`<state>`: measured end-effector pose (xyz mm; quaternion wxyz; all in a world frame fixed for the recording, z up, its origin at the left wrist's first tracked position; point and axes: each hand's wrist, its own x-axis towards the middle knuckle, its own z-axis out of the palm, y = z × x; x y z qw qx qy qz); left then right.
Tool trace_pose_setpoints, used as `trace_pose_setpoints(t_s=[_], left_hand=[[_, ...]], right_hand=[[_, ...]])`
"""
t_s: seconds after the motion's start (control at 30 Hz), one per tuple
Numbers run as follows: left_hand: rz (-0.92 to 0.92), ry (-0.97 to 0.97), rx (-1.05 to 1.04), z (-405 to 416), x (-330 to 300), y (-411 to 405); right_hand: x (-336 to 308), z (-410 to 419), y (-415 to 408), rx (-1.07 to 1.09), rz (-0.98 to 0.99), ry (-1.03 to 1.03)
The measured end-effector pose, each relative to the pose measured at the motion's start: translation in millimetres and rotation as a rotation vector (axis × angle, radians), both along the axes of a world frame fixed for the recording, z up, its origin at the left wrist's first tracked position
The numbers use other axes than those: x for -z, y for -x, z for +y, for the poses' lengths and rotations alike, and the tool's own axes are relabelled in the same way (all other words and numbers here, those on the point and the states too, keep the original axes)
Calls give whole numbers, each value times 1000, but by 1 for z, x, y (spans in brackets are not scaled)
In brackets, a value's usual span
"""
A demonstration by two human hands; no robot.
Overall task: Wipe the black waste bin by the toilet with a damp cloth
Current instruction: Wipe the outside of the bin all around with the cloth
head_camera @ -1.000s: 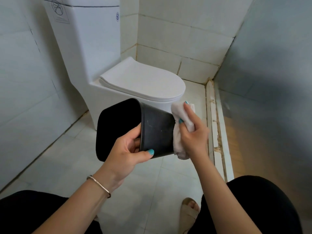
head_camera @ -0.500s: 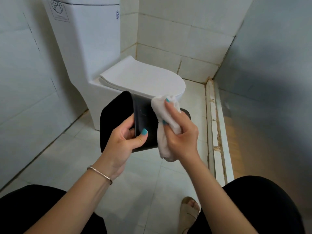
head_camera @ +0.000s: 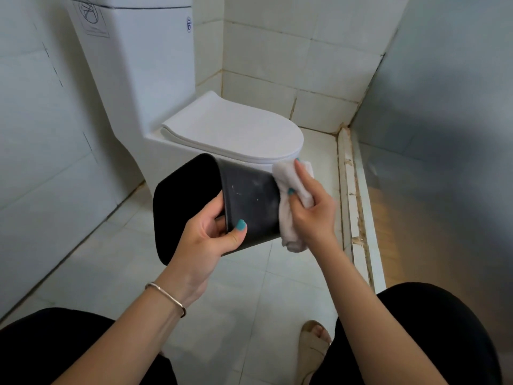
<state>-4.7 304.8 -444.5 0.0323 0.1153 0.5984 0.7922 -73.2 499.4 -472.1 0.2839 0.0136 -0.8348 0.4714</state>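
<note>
The black waste bin [head_camera: 249, 198] is held sideways in the air before the toilet, its open mouth facing left toward me. My left hand [head_camera: 205, 240] grips its rim, thumb on the outer wall and fingers inside. My right hand [head_camera: 308, 207] holds a crumpled white cloth [head_camera: 288, 201] and presses it against the bin's base end on the right. Faint pale smears show on the bin's dark wall.
A white toilet [head_camera: 230, 132] with its lid down stands just behind the bin. Tiled walls close in left and behind. A raised sill [head_camera: 358, 207] and glass partition run along the right. My knees and a sandalled foot [head_camera: 313, 343] are at the bottom.
My right hand has slid the cloth from the middle of the bin's wall back to its base end on the right. The bin has dropped slightly and tilted.
</note>
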Motion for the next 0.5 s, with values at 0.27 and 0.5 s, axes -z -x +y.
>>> trace_pose_setpoints(t_s=[0.27,0.5], left_hand=[[-3,3,-21,-4,-1,6],[5,24,-19,7,-3,1]], right_hand=[[8,-24,-26,-177,136,27],[3,-22,-22,97,-84,234]])
